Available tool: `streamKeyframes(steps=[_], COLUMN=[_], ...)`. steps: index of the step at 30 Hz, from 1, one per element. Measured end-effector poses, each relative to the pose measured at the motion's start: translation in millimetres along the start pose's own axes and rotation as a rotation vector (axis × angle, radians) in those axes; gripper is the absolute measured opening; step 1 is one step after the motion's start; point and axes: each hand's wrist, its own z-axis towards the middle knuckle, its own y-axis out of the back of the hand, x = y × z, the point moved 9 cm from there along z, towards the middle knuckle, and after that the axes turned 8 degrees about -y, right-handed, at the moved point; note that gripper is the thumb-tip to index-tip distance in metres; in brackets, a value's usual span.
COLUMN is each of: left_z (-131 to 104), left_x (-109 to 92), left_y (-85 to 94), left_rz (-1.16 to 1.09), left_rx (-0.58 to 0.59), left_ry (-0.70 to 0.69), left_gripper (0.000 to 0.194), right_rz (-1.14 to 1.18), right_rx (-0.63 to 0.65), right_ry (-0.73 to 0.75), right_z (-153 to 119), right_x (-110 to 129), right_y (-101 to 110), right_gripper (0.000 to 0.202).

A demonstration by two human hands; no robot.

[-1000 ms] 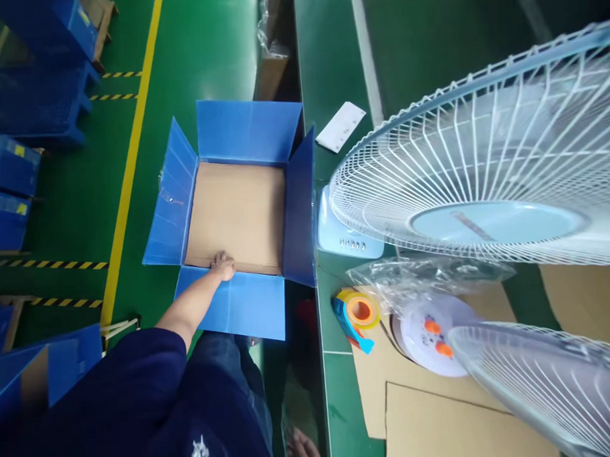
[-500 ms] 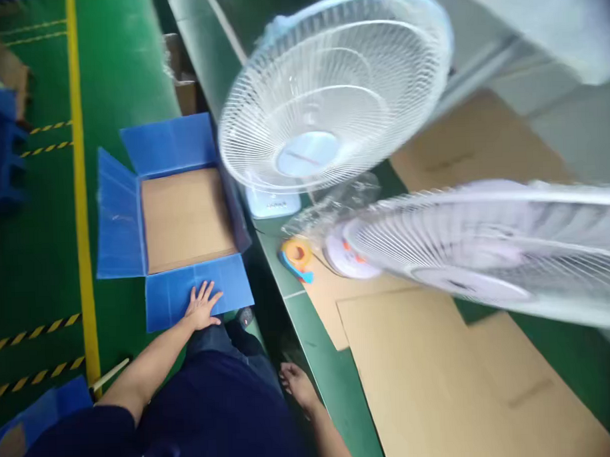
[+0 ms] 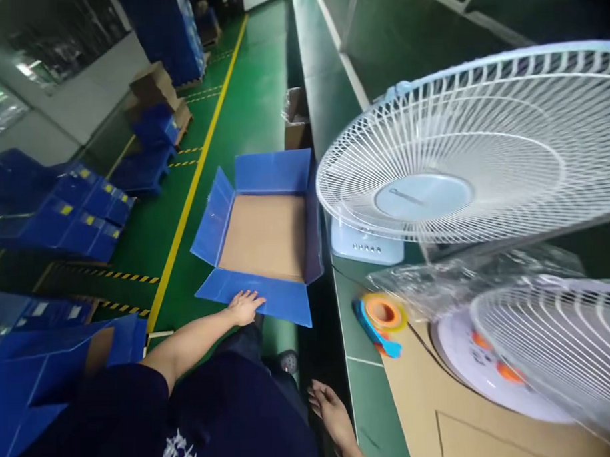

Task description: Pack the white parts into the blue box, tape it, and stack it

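An open blue box (image 3: 261,288) stands low beside the workbench, its flaps folded outward and brown cardboard (image 3: 265,236) lying inside. My left hand (image 3: 246,307) rests on the near flap, palm down, with its fingers spread and nothing gripped. Beside the bench edge hangs my right hand (image 3: 330,409), empty, its fingers loosely bent and apart. To the right of the box, a light blue fan (image 3: 424,196) with a white grille stands on the bench. A lilac fan (image 3: 469,356) with orange knobs is nearer to me, cut off by the frame's right side.
On the green bench (image 3: 368,393) are a tape dispenser (image 3: 383,316), clear plastic wrap (image 3: 417,281) and a flat cardboard sheet (image 3: 416,411). Blue boxes (image 3: 91,202) are stacked on the floor at left, beyond a yellow line (image 3: 193,179). A brown box (image 3: 297,132) stands farther along the bench.
My view has swung left and up, so the box and fans appear farther right and more of the aisle shows. My left hand stays on the near flap.
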Motion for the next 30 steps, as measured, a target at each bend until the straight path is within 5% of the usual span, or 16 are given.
streamKeyframes(steps=[6,11,15,18,20,25,28,30], left_z=[34.5,112.8,194.1,255.7,297.2,414.3,478.3,506.8], left_x=[26.7,56.8,87.0,122.6,149.0,215.0,260.8,288.6], left_y=[98.1,156.6,170.7,179.0,199.9,317.4,391.6,426.1], left_rz=[-0.006,-0.018,-0.058,-0.107,-0.138,-0.191,-0.336,-0.481], left_rx=[-0.194,-0.227,-0.148,-0.065,-0.061,-0.301,-0.546,-0.700], left_ry=[0.083,0.082,0.073,0.127,0.164,0.232,0.310,0.306], left_gripper=[0.021,0.040,0.044,0.048,0.052,0.068,0.088,0.092], right_rz=[-0.017,-0.103,-0.337,-0.619,-0.707,-0.999,-1.122,-1.144], right_rx=[0.037,0.011,-0.106,-0.237,-0.324,-0.545,-0.571,-0.583], right_ry=[0.137,0.280,0.469,0.468,0.379,0.374,0.388,0.356], right_z=[39.4,67.5,121.2,171.6,195.7,194.0,186.5,186.3], right_x=[100.4,177.2,225.1,227.0,211.4,178.0,165.1,159.0], right_y=[-43.7,-86.7,-145.0,-198.3,-223.8,-252.5,-252.1,-246.9], right_gripper=[0.098,0.100,0.106,0.104,0.100,0.084,0.079,0.077])
